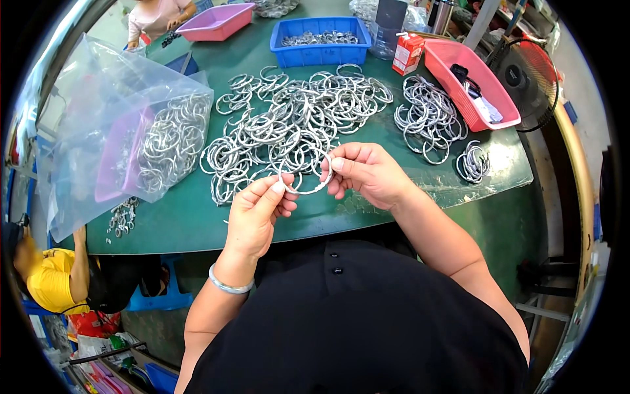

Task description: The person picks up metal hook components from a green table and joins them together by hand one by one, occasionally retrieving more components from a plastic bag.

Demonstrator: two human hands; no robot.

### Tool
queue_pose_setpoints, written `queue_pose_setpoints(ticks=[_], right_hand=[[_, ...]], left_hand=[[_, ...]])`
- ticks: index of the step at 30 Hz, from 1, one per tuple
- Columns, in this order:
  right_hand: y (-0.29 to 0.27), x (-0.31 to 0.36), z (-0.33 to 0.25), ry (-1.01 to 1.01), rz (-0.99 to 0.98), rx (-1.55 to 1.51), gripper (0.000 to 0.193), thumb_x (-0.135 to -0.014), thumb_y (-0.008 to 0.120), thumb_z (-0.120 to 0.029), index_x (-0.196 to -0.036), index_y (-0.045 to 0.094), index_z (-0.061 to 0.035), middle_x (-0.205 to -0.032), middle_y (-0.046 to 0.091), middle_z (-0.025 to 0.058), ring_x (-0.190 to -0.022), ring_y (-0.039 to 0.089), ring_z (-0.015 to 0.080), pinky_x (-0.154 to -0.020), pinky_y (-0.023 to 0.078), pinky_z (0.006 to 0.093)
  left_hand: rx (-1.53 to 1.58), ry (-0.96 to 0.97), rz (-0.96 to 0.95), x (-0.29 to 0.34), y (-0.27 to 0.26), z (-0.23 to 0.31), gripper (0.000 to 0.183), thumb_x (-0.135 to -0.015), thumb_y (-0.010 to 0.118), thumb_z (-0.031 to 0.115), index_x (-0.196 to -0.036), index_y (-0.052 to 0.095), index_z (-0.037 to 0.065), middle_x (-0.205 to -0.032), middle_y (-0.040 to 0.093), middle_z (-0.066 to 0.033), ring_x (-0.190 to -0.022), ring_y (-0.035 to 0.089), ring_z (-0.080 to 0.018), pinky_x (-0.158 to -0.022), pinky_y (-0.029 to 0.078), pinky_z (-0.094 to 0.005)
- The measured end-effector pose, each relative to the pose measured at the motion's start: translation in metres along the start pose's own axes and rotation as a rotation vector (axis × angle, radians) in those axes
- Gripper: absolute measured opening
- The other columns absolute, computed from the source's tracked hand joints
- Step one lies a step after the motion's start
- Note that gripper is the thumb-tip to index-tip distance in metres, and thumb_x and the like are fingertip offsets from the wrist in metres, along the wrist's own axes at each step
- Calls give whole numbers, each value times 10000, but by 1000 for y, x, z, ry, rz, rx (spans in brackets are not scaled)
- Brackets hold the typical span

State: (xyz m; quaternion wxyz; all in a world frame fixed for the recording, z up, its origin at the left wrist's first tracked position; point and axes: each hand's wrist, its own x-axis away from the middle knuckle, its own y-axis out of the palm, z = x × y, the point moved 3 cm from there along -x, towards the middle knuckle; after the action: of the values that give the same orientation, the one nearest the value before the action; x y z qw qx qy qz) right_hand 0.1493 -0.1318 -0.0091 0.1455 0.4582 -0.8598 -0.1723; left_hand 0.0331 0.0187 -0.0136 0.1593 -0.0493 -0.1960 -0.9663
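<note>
Over the table, my left hand and right hand pinch opposite sides of one ring, nearside of the heap.

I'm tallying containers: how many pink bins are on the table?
3: far bin, right bin beside the fan, left bin seen through the clear bag; others may be hidden.

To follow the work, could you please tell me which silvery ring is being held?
The ring pinched by the left hand and right hand; those in the large pile lie unheld.
</note>
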Motion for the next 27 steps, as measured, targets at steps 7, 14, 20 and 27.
queue_pose_setpoints(ticks=[7, 14, 20, 27], right_hand=[[-1, 0, 4, 15, -3, -3, 170, -859, 509, -131, -914, 563, 20, -783, 599, 82, -640, 582, 136, -565, 481, 249], [-1, 1, 6, 33, 1, 4, 141, -847, 529, -121, -911, 583, -8, -749, 601, 51, -625, 575, 113, -557, 476, 227], [-1, 2, 7, 57, -8, 24, 159, -847, 515, -85, -950, 557, 30, -774, 597, 74, -642, 580, 120, -576, 492, 239], [-1, 2, 9, 78, 13, 68, 157, -824, 552, -83, -941, 562, 21, -763, 605, 69, -620, 583, 111, -556, 488, 224]], left_hand=[[24, -10, 7, 1, -3, 1, 180, -860, 499, 131, -961, 585, 10, -747, 590, -47, -634, 538, -108, -585, 424, -222], [75, -30, -10, -1, -4, 1, 170, -858, 501, 131, -941, 579, 5, -734, 573, -47, -623, 526, -108, -577, 424, -223], [117, -53, -24, 0, -5, 0, 155, -857, 501, 130, -918, 578, 10, -730, 567, -46, -618, 520, -106, -570, 425, -223], [134, -57, -33, -1, -4, 0, 146, -857, 502, 126, -909, 576, 12, -731, 570, -49, -622, 525, -107, -569, 427, -223]])
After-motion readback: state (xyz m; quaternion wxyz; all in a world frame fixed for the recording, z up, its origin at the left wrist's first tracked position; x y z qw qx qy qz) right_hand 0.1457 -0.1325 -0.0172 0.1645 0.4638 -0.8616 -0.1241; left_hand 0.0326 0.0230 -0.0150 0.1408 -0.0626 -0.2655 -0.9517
